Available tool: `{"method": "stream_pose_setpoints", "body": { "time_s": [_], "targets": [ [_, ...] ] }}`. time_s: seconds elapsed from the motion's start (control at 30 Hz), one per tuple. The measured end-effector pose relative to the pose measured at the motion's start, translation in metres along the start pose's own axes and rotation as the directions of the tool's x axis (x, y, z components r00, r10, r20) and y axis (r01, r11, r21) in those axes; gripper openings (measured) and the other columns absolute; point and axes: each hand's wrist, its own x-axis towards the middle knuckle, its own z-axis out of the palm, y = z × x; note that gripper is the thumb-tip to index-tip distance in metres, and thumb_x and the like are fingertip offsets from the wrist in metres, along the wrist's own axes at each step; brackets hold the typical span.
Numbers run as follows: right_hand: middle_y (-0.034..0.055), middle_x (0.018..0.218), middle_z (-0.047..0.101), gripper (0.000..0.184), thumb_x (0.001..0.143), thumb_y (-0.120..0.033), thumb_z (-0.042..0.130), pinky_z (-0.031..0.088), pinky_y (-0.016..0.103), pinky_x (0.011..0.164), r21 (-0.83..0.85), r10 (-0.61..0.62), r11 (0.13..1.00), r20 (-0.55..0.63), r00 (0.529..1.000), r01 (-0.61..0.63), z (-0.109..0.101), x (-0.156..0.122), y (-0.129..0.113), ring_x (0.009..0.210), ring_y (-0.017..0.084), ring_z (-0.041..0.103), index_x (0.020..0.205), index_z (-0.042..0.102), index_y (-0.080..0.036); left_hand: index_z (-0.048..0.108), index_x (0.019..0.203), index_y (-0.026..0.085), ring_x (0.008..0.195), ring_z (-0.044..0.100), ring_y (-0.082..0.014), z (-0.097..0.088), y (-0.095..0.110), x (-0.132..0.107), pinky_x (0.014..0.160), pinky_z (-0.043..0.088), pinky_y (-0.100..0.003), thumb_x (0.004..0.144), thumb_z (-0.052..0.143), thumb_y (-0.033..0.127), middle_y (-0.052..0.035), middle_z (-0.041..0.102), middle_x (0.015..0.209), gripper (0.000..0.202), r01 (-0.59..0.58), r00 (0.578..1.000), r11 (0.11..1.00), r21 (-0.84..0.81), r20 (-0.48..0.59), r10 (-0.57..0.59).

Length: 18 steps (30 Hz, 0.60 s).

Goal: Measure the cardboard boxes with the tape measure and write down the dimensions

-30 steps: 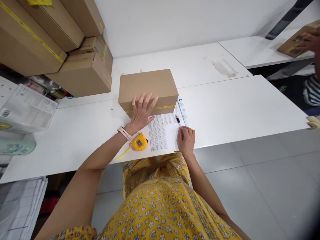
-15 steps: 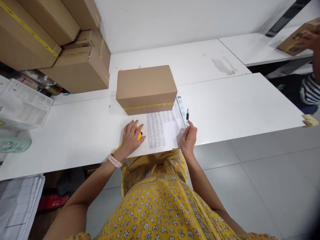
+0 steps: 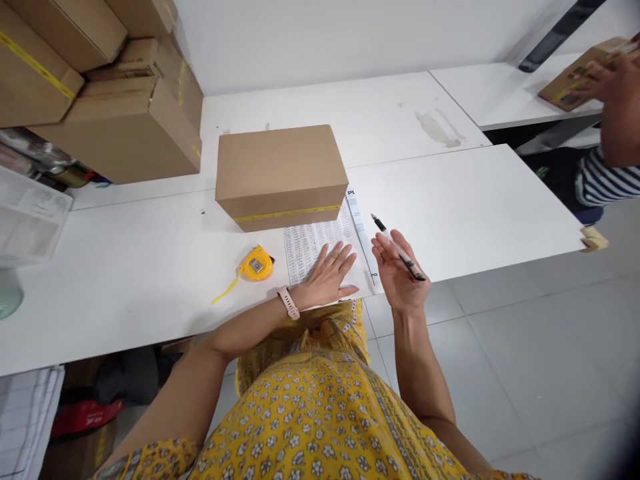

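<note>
My left hand (image 3: 327, 273) lies flat on a sheet of paper (image 3: 299, 257) covered in columns of small writing, its fingers spread. Palm turned up, my right hand (image 3: 404, 277) holds a pen (image 3: 399, 249) across its fingers, tip pointing up and left. A yellow tape measure (image 3: 257, 264) rests on the table to the left of the paper, a short piece of its blade sticking out. Behind the paper sits a closed cardboard box (image 3: 283, 173) with a yellow tape strip, covering the sheet's far part. Along the paper's right side runs a pale blue ruler-like strip (image 3: 361, 230).
Cardboard boxes (image 3: 125, 133) are stacked at the back left of the white table (image 3: 450, 207). A clear plastic container (image 3: 35, 217) stands at the left edge. At far right, another person's hand (image 3: 610, 80) touches a small cardboard box (image 3: 565, 83).
My left hand has let go of the tape measure and moved right onto the paper. My right hand has turned palm up and shifted right, with the pen now slanting across it.
</note>
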Motion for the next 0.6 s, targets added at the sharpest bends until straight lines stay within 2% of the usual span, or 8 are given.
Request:
{"method": "stream_pose_setpoints", "body": {
  "time_s": [0.1,0.17,0.23,0.27,0.33,0.43,0.5,0.6],
  "targets": [
    [0.0029,0.095,0.075,0.034,0.080,-0.047,0.077,0.050,0.044,0.095,-0.085,-0.024,0.996,0.014,1.000,0.025,0.000,0.008,-0.008,0.095,0.023,0.069,0.107,0.064,-0.030,0.024,0.164,0.010,0.161,0.007,-0.0392,0.003,0.000,-0.002,0.126,0.005,-0.067,0.102,0.044,0.062,-0.0176,0.018,0.173,0.083,0.029,1.000,1.000,0.007,0.002,-0.029],
    [-0.0041,0.064,0.060,0.030,0.082,-0.051,0.078,0.051,0.036,0.078,-0.115,-0.037,0.993,-0.015,0.999,0.035,0.004,0.016,-0.002,0.065,0.016,0.060,0.085,0.058,-0.028,0.024,0.164,0.010,0.160,0.008,-0.0403,0.002,0.001,-0.004,0.125,0.003,-0.070,0.102,0.042,0.062,-0.0181,0.018,0.173,0.083,0.042,0.999,0.999,0.017,-0.006,-0.042],
    [-0.0073,0.051,0.044,0.043,0.090,-0.064,0.065,0.047,0.032,0.065,-0.100,0.008,0.995,-0.038,0.999,-0.012,0.008,0.024,0.008,0.049,0.013,0.045,0.073,0.052,-0.027,0.024,0.164,0.009,0.160,0.007,-0.0405,0.000,0.004,-0.004,0.125,0.003,-0.071,0.102,0.042,0.062,-0.0187,0.017,0.172,0.084,0.047,0.999,0.999,0.020,-0.004,-0.047],
    [-0.0069,0.051,0.044,0.047,0.092,-0.070,0.057,0.047,0.032,0.064,-0.092,0.056,0.994,-0.030,0.998,-0.059,0.009,0.029,0.015,0.048,0.013,0.044,0.074,0.055,-0.027,0.024,0.164,0.009,0.160,0.007,-0.0406,-0.001,0.005,-0.004,0.125,0.003,-0.072,0.102,0.043,0.062,-0.0187,0.017,0.172,0.084,0.051,0.999,0.999,0.020,-0.002,-0.050],
    [-0.0028,0.060,0.058,0.053,0.091,-0.078,0.048,0.051,0.034,0.074,-0.100,0.171,0.981,0.024,0.985,-0.167,0.010,0.037,0.026,0.060,0.016,0.059,0.090,0.065,-0.028,0.024,0.164,0.008,0.160,0.007,-0.0410,-0.002,0.006,-0.003,0.125,0.004,-0.072,0.101,0.044,0.062,-0.0185,0.016,0.173,0.085,0.062,0.998,0.998,0.016,0.002,-0.062],
    [0.0036,0.090,0.073,0.054,0.085,-0.073,0.064,0.052,0.039,0.092,-0.180,0.300,0.944,0.124,0.946,-0.276,0.004,0.047,0.039,0.092,0.022,0.069,0.113,0.069,-0.027,0.028,0.163,0.008,0.160,0.008,-0.0417,-0.002,0.007,-0.003,0.125,0.005,-0.072,0.100,0.046,0.063,-0.0196,0.014,0.173,0.085,0.073,0.997,0.997,0.006,0.003,-0.073],
    [0.0019,0.090,0.072,0.043,0.078,-0.060,0.080,0.052,0.035,0.084,-0.263,0.298,0.928,0.107,0.948,-0.262,0.000,0.054,0.044,0.086,0.019,0.067,0.102,0.071,-0.026,0.029,0.163,0.007,0.160,0.009,-0.0419,-0.003,0.006,-0.005,0.125,0.005,-0.072,0.101,0.046,0.062,-0.0203,0.016,0.172,0.085,0.067,0.998,0.998,-0.007,-0.001,-0.067],
    [-0.0047,0.072,0.058,0.034,0.075,-0.049,0.086,0.046,0.027,0.065,-0.363,0.151,0.921,0.002,0.989,-0.139,-0.002,0.064,0.050,0.065,0.011,0.052,0.080,0.063,-0.024,0.030,0.163,0.008,0.160,0.011,-0.0406,-0.005,0.006,-0.007,0.126,0.003,-0.071,0.102,0.044,0.060,-0.0197,0.019,0.172,0.081,0.057,0.998,0.998,-0.036,-0.021,-0.058]
  ]
}}
